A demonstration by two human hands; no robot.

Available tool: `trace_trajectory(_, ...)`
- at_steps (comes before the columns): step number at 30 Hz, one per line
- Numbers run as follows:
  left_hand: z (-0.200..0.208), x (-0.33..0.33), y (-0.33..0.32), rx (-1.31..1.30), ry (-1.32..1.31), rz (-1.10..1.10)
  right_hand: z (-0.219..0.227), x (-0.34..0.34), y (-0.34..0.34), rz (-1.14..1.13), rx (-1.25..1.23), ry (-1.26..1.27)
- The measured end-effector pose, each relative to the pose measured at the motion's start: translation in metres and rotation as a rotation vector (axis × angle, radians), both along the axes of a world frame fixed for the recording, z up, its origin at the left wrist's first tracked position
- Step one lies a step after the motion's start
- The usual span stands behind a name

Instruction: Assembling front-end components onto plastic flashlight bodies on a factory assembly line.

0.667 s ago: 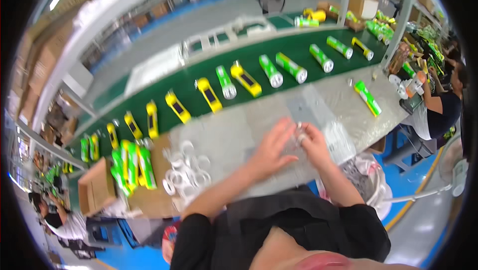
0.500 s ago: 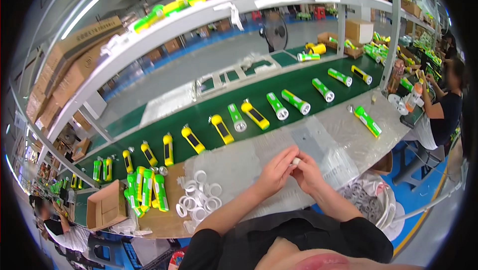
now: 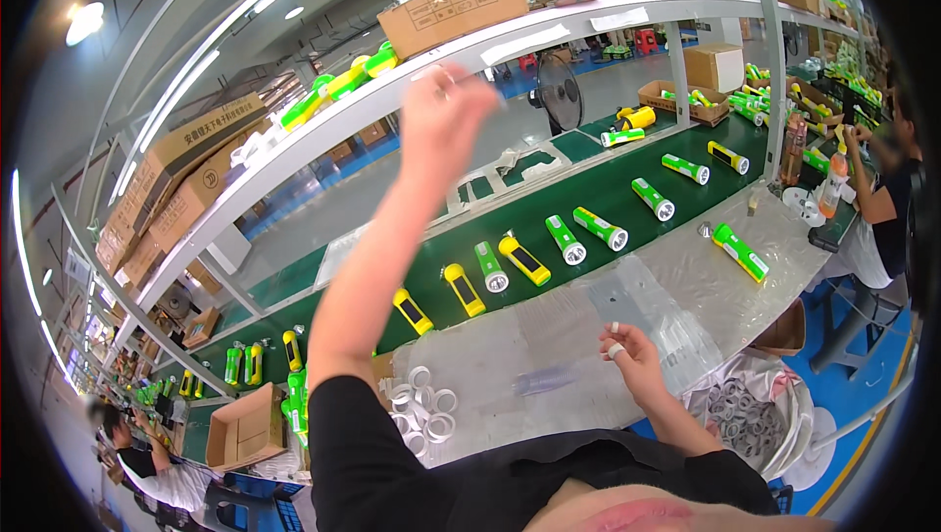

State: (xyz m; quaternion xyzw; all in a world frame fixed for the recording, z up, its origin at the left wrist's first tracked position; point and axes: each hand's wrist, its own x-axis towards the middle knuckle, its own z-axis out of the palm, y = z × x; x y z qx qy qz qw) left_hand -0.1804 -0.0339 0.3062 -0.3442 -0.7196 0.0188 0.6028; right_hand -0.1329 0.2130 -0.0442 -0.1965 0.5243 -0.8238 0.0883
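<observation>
My left hand point(image 3: 446, 120) is raised at the front edge of the overhead shelf point(image 3: 549, 37). Motion smears its fingers, so I cannot tell what they hold. Lower down, above the grey plastic-covered worktop point(image 3: 529, 355), my right hand point(image 3: 637, 363) is open with its fingers loosely curled. White bands wrap its thumb and one finger. Several white plastic rings point(image 3: 441, 401) lie in a heap left of it. Beyond the worktop, a row of green and yellow flashlights point(image 3: 565, 240) rests on the green conveyor belt point(image 3: 431, 262). One green flashlight point(image 3: 740, 252) lies on the worktop at the right.
A cardboard box point(image 3: 456, 10) and green-yellow flashlight parts point(image 3: 333, 89) sit on the shelf. At the lower left stands an open carton point(image 3: 245, 428). A bag of grey rings point(image 3: 750, 414) is at my right. Co-workers sit at both sides, one near a bottle point(image 3: 835, 184).
My hands were together over the worktop, fingers around something small and white. They have parted: the left rose to the shelf edge, the right moved slightly right. The view has shifted.
</observation>
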Motion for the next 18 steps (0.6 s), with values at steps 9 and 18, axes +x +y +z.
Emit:
trace_trajectory(9,0.166,-0.122,-0.046,0.243,0.228,0.456,-0.048,-0.009,0.085,-0.336,0.173,0.025)
trace_trajectory(18,0.264,-0.186,-0.212,-0.144,-0.375,0.788,-0.006,-0.094,0.170,-0.659,0.646,0.251)
